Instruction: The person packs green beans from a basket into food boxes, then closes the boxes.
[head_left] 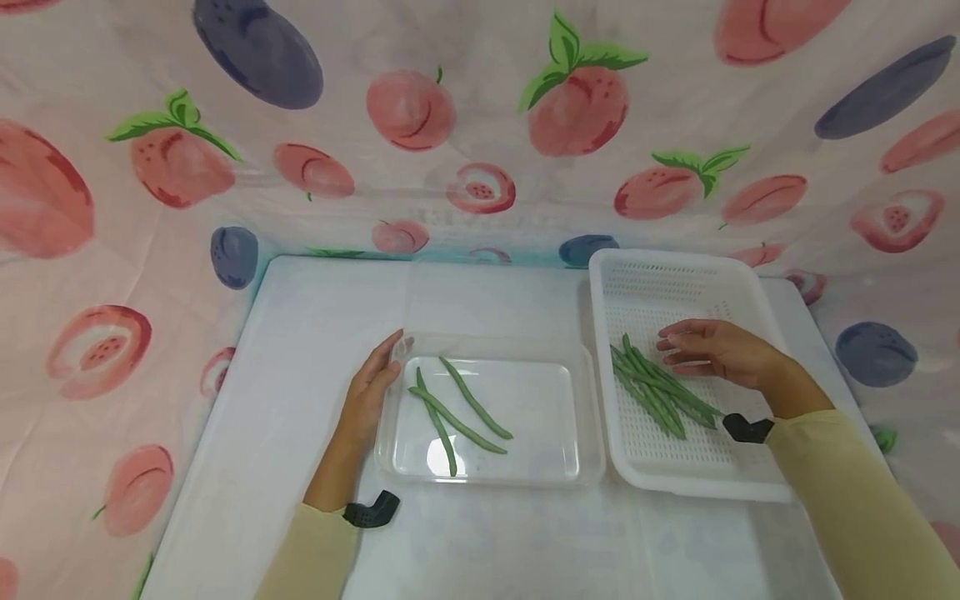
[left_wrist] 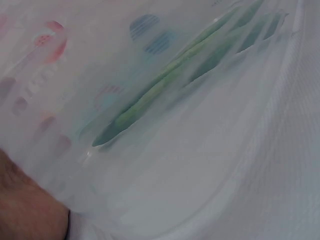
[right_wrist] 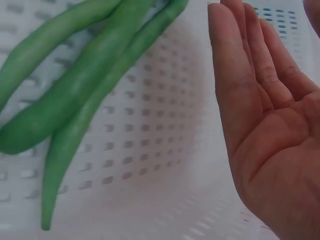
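My left hand [head_left: 367, 387] rests against the left side of a clear plastic container [head_left: 483, 477], fingers fairly straight along its wall near the far corner. Three green beans [head_left: 474, 397] lie in the container, two of them crossed; in the left wrist view, green beans [left_wrist: 165, 75] show blurrily through its wall. Over the white perforated basket [head_left: 693, 260] is my right hand [head_left: 716, 350], its fingers extended beside a pile of green beans [head_left: 660, 392]. The right wrist view shows that hand's bare palm [right_wrist: 280, 145] with nothing in it, close to several beans [right_wrist: 75, 90].
Both containers stand side by side on a white table [head_left: 322, 300], the basket on the right. Fruit-patterned cloth [head_left: 480, 108] hangs behind the table and at its sides. A small black device [head_left: 372, 509] sits at the left wrist and a similar one [head_left: 747, 428] at the right.
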